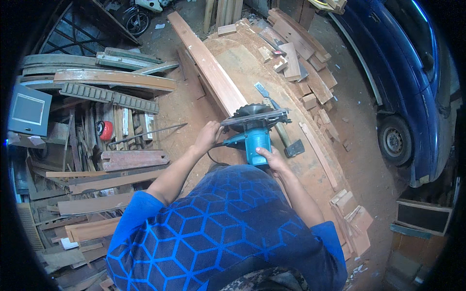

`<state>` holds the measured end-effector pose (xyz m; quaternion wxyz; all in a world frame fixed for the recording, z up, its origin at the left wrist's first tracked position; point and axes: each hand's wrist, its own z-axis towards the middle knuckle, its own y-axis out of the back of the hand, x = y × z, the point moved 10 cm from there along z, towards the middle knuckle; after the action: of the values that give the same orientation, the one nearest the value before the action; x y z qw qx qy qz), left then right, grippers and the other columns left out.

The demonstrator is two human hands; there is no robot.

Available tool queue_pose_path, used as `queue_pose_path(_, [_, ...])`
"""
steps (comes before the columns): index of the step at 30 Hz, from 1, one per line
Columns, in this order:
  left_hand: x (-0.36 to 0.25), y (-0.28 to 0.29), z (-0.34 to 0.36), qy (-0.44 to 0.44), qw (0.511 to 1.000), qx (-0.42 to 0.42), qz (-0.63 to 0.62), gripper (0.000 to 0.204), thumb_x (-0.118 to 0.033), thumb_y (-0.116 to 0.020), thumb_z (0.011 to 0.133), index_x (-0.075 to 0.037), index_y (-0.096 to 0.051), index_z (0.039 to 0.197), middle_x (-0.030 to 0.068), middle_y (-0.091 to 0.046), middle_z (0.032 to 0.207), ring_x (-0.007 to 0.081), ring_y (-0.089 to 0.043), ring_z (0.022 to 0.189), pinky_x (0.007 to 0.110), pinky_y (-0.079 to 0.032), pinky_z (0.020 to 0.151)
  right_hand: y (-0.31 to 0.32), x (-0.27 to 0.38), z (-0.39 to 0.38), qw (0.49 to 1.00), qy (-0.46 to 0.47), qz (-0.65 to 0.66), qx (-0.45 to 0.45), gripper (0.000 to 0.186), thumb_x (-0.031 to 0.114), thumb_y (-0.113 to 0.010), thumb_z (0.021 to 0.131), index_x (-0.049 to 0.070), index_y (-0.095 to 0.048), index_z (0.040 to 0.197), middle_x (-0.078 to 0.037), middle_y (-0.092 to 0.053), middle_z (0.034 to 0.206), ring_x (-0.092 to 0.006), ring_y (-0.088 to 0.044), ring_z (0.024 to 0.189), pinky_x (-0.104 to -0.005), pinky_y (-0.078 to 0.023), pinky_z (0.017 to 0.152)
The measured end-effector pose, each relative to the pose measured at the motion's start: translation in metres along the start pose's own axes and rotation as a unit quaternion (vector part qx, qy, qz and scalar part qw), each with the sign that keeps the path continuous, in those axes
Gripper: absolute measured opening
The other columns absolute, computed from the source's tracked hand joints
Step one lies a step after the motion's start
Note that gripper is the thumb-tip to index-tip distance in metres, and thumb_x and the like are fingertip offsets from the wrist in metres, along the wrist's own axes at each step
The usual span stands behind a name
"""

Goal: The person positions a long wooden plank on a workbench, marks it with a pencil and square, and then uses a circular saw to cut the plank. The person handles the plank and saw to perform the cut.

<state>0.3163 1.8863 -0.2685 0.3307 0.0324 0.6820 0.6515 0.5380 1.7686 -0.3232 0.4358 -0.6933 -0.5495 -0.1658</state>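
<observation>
A teal circular saw [257, 145] sits near the middle, its dark toothed blade [252, 111] and metal base plate facing up. My left hand [209, 135] has its fingers closed on the left end of the base plate. My right hand [272, 158] grips the saw's motor housing, thumb on top. A long pale plank [206, 60] runs from the upper left down behind the saw, so its near end is hidden. Right of the saw, a hammer [293, 148] and a flat-bladed hand tool [262, 89] lie on the dusty worktable [223, 51]. A black cord loops below my left hand.
Offcuts [291, 63] pile along the table's right edge, with a narrow strip [318, 155] nearer me. Stacked old boards [111, 160], a grey panel [29, 109] and a red round object [107, 130] fill the left. A blue car [422, 97] stands at right; a scooter wheel shows behind.
</observation>
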Motion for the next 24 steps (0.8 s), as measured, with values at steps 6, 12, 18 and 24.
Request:
queue_pose_path(6, [-0.010,0.002,-0.011,-0.058,0.993,0.013,-0.098,0.026,-0.022,-0.056,0.100,0.002,-0.065,0.105,0.0207,-0.064,0.097,0.0394,-0.062,0.099,0.047,-0.051,0.084,-0.002,0.007,-0.010,1.000,-0.001,0.004,-0.020,0.063,0.039,-0.075,0.089,-0.003,-0.054,0.132,-0.013,-0.066,0.116,-0.0217,-0.067,0.099,-0.0367,-0.055,0.088])
queue_pose_path(12, [0.053,-0.072,-0.005,0.218,0.903,0.146,-0.339,0.025,-0.027,-0.048,0.105,-0.007,-0.063,0.106,0.0056,-0.057,0.077,0.0217,-0.062,0.074,0.036,-0.050,0.067,0.007,-0.004,0.001,0.999,0.002,0.034,-0.004,0.062,0.037,-0.075,0.088,-0.002,-0.055,0.131,-0.012,-0.066,0.113,-0.0208,-0.067,0.097,-0.0370,-0.055,0.085])
queue_pose_path(18, [0.055,-0.059,0.010,0.395,0.822,0.228,-0.340,0.033,-0.036,-0.053,0.102,-0.006,-0.067,0.104,0.0055,-0.065,0.078,0.0168,-0.062,0.067,0.033,-0.052,0.063,0.021,-0.003,-0.001,0.998,0.021,0.042,-0.033,0.063,0.038,-0.077,0.086,-0.001,-0.056,0.131,-0.011,-0.068,0.107,-0.0199,-0.069,0.090,-0.0363,-0.057,0.078])
queue_pose_path(24, [-0.085,0.082,0.097,0.008,0.979,-0.048,-0.196,0.040,-0.030,-0.044,0.108,0.001,-0.069,0.109,0.0186,-0.070,0.106,0.0304,-0.067,0.103,0.039,-0.051,0.091,0.018,0.005,-0.009,0.999,0.012,-0.037,-0.027,0.072,0.039,-0.077,0.086,-0.002,-0.049,0.138,-0.014,-0.067,0.113,-0.0207,-0.068,0.095,-0.0333,-0.056,0.079])
